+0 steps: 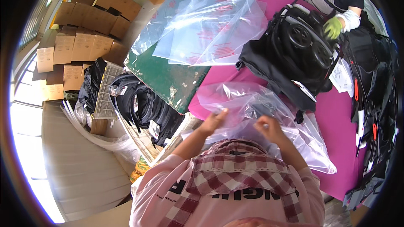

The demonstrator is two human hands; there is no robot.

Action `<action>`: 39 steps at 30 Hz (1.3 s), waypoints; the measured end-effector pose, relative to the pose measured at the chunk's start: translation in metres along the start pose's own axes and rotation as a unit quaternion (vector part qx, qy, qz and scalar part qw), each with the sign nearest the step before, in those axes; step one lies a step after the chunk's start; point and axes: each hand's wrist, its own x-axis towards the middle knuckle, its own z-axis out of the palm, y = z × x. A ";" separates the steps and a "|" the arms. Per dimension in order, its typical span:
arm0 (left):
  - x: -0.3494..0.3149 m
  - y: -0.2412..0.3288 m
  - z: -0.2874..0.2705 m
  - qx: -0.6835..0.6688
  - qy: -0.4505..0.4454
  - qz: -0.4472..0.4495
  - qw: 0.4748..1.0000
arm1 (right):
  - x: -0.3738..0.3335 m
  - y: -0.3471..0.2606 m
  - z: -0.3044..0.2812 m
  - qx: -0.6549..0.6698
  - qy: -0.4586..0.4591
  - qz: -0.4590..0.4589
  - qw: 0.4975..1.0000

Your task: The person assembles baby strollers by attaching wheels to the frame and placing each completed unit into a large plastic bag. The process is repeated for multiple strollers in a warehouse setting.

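A large clear plastic bag (303, 136) lies crumpled over the pink table cover, close against my body. My left hand (213, 122) is closed at the bag's left part, with film around its fingers. To the right, my right hand (270, 129) is curled with its fingertips pinched at the bag's near part; the exact grip is partly hidden. Just beyond the bag, a folded black stroller (294, 38) lies with its wheels facing up. A co-worker's hand in a yellow-green glove (333, 28) is at the stroller's far right side.
More clear bags (206, 29) with red print are spread over the green board (162, 73). Left of it, a crate (143, 136) holds black packed items (139, 105). Cardboard boxes (80, 46) stack at far left. Black stroller frames (370, 71) crowd the right edge.
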 end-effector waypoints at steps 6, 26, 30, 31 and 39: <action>0.004 0.036 0.049 0.139 -0.249 0.179 0.942 | 0.007 -0.023 0.032 -0.014 0.046 -0.048 0.998; 0.054 0.026 -0.089 -0.031 -0.042 0.208 0.977 | 0.072 -0.182 0.066 -0.385 0.129 -0.190 0.894; -0.048 0.119 -0.092 0.166 -0.055 0.372 0.912 | 0.116 -0.122 0.035 -0.548 0.086 -0.114 0.824; -0.061 0.122 -0.106 0.201 -0.062 0.400 0.892 | 0.122 -0.092 -0.006 -0.578 0.107 -0.109 0.802; -0.027 -0.148 -0.184 0.266 0.072 0.278 0.920 | 0.142 -0.051 0.003 -0.684 -0.070 0.064 0.724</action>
